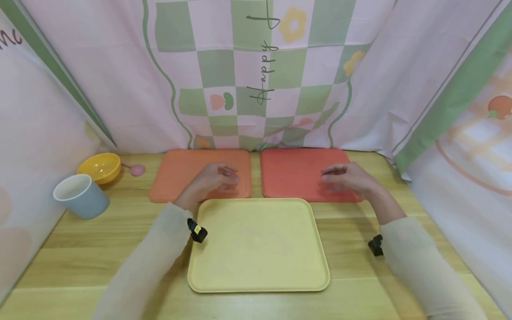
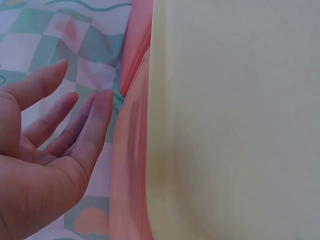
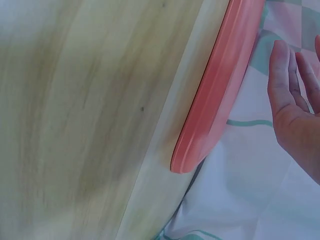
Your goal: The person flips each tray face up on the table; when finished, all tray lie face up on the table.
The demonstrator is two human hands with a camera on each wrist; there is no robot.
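Over the orange tray [image 1: 180, 173] at the back left hovers my left hand [image 1: 214, 180], its fingers loosely bent with nothing in them. My right hand [image 1: 346, 178] hangs in the same way above the right part of the red tray [image 1: 292, 173]. In the left wrist view the left hand [image 2: 55, 135] shows thumb and fingers spread apart, beside the trays' edges. The right wrist view has the right hand [image 3: 295, 95] with relaxed fingers and bare palm. A pale yellow tray [image 1: 260, 244] lies in front, between the two forearms.
At the far left stand a light blue cup [image 1: 86, 200] and a yellow bowl [image 1: 102, 168], with a pink spoon [image 1: 137, 170] beside the bowl. A printed curtain [image 1: 256, 66] rises behind the wooden table [image 1: 352, 266], and more cloth hangs at both sides.
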